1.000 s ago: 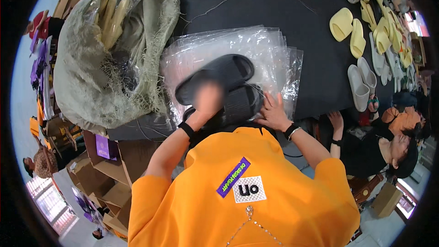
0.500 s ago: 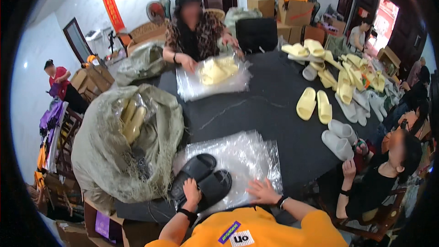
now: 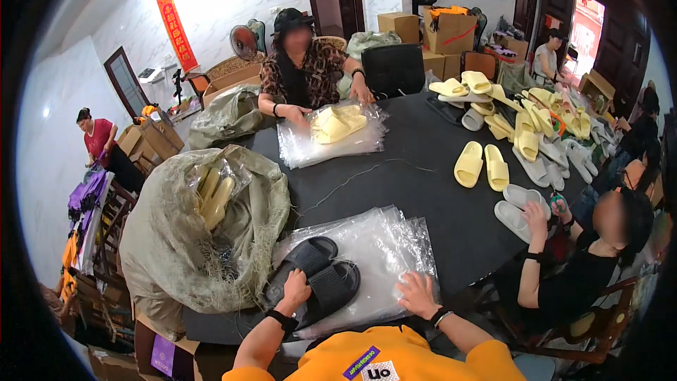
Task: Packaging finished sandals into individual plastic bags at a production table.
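Observation:
A pair of black slippers [image 3: 331, 286] lies on a stack of clear plastic bags [image 3: 381, 261] near the table's front edge, toes pointing away from me. My left hand [image 3: 295, 289] is closed on the slippers at their inner edges; its fingertips are partly hidden. On the right part of the bags rests my right hand [image 3: 419, 295], fingers apart, nothing held. Left of the slippers stands a big woven sack [image 3: 159, 240] with its mouth open, holding bagged yellow slippers [image 3: 215, 199].
Across the dark table [image 3: 395, 176], a person handles yellow slippers [image 3: 338, 124] on another bag stack. A yellow pair [image 3: 482, 166] lies to the right, before a slipper pile [image 3: 539, 123]. At the right edge, another person touches grey slippers [image 3: 513, 220]. Cardboard boxes [image 3: 448, 32] stand behind.
My right hand has shifted slightly right on the bags, its fingers more bent. My left hand stays at the black slippers. The person at right has raised a hand over the grey slippers.

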The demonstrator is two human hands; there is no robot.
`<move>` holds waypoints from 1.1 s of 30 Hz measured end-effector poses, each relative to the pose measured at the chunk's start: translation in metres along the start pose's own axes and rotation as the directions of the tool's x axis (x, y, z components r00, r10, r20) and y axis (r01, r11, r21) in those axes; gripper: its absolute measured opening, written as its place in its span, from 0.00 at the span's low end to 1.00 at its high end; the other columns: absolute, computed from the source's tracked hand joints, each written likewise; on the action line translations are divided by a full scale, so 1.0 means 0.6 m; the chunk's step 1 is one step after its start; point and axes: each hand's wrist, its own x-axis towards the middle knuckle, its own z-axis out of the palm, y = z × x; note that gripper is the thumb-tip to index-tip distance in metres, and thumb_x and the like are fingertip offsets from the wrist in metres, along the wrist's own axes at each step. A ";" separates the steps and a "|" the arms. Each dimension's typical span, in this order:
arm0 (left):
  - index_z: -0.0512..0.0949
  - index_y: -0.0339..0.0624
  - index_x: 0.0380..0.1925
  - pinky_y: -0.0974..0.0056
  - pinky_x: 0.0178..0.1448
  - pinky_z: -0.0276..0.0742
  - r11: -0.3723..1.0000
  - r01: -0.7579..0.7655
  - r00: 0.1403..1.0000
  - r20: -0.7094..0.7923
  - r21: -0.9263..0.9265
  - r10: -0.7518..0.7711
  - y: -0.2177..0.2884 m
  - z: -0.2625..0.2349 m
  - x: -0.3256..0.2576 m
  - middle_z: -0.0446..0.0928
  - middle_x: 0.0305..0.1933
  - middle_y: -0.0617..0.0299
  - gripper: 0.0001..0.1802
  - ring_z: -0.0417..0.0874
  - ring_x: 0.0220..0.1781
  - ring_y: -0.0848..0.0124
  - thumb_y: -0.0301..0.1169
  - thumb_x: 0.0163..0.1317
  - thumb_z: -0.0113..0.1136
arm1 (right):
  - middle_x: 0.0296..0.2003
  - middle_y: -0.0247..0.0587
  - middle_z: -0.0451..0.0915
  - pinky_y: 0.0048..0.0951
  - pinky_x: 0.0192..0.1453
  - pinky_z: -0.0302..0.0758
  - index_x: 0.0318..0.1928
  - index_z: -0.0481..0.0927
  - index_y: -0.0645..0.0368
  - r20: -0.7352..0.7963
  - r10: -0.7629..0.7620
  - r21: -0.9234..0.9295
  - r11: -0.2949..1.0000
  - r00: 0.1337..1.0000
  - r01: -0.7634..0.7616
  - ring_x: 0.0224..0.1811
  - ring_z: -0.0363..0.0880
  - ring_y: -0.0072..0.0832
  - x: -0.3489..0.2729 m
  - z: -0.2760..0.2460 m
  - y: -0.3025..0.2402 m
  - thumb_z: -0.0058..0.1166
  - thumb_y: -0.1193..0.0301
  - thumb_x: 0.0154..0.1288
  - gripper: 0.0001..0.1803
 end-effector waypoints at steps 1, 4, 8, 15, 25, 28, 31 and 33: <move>0.72 0.29 0.27 0.53 0.49 0.70 0.999 -0.045 0.998 -0.037 0.002 0.045 0.022 -0.020 -0.004 0.70 0.39 0.46 0.11 0.69 0.44 0.49 0.22 0.40 0.50 | 0.53 0.39 0.67 0.50 0.58 0.55 0.50 0.75 0.46 -0.066 -0.067 0.045 0.997 0.996 0.070 0.60 0.59 0.39 0.002 -0.006 0.000 0.55 0.63 0.52 0.21; 0.73 0.29 0.27 0.53 0.47 0.71 0.984 -0.180 0.979 -0.102 0.000 0.179 0.079 -0.036 -0.015 0.71 0.38 0.46 0.12 0.70 0.44 0.49 0.24 0.39 0.51 | 0.44 0.35 0.71 0.41 0.50 0.61 0.43 0.78 0.47 0.134 -0.104 0.038 0.994 0.986 0.099 0.51 0.66 0.35 0.000 -0.002 0.002 0.54 0.68 0.52 0.15; 0.73 0.29 0.29 0.53 0.49 0.72 0.977 -0.214 0.973 0.087 -0.009 0.214 0.100 0.038 -0.030 0.71 0.39 0.45 0.13 0.70 0.47 0.49 0.24 0.40 0.51 | 0.42 0.35 0.72 0.39 0.50 0.64 0.40 0.79 0.48 0.113 -0.144 0.084 0.987 0.983 0.135 0.48 0.68 0.35 0.010 -0.009 0.001 0.54 0.68 0.52 0.12; 0.72 0.29 0.28 0.53 0.50 0.71 0.972 -0.233 0.971 0.051 -0.015 0.234 0.133 -0.014 -0.021 0.71 0.39 0.46 0.12 0.70 0.46 0.49 0.23 0.40 0.50 | 0.60 0.56 0.63 0.38 0.63 0.61 0.62 0.59 0.64 0.338 0.022 0.670 0.696 0.941 -0.257 0.62 0.62 0.45 0.040 -0.012 0.021 0.47 0.52 0.62 0.35; 0.70 0.30 0.21 0.51 0.44 0.69 0.829 -0.544 0.838 -0.130 -0.127 0.530 0.260 -0.082 0.002 0.68 0.31 0.45 0.09 0.68 0.41 0.46 0.16 0.34 0.47 | 0.68 0.46 0.42 0.35 0.66 0.55 0.68 0.27 0.49 -0.022 0.169 0.937 0.347 0.985 -0.039 0.66 0.54 0.29 0.074 -0.172 0.018 0.61 0.75 0.53 0.57; 0.72 0.29 0.23 0.52 0.45 0.69 0.615 -0.773 0.634 -0.152 -0.158 0.758 0.307 -0.081 0.016 0.69 0.31 0.45 0.11 0.68 0.42 0.47 0.16 0.32 0.47 | 0.67 0.46 0.46 0.29 0.58 0.66 0.69 0.33 0.49 -0.019 0.264 0.972 0.232 0.964 -0.044 0.63 0.58 0.25 0.052 -0.222 0.038 0.60 0.78 0.52 0.54; 0.72 0.30 0.24 0.52 0.46 0.69 0.617 -0.779 0.618 0.031 -0.112 0.786 0.335 -0.081 0.042 0.69 0.32 0.46 0.14 0.69 0.42 0.48 0.16 0.30 0.46 | 0.63 0.41 0.55 0.25 0.54 0.70 0.68 0.46 0.51 -0.068 0.204 0.981 0.192 0.977 0.028 0.55 0.67 0.25 0.030 -0.222 0.065 0.56 0.80 0.55 0.44; 0.71 0.32 0.25 0.54 0.44 0.69 0.599 -0.798 0.596 0.063 -0.058 0.800 0.361 -0.086 0.049 0.70 0.33 0.50 0.14 0.69 0.41 0.50 0.17 0.31 0.49 | 0.61 0.39 0.58 0.24 0.55 0.69 0.67 0.50 0.55 0.086 0.238 0.995 0.038 0.967 -0.098 0.54 0.67 0.26 0.010 -0.238 0.066 0.55 0.80 0.56 0.40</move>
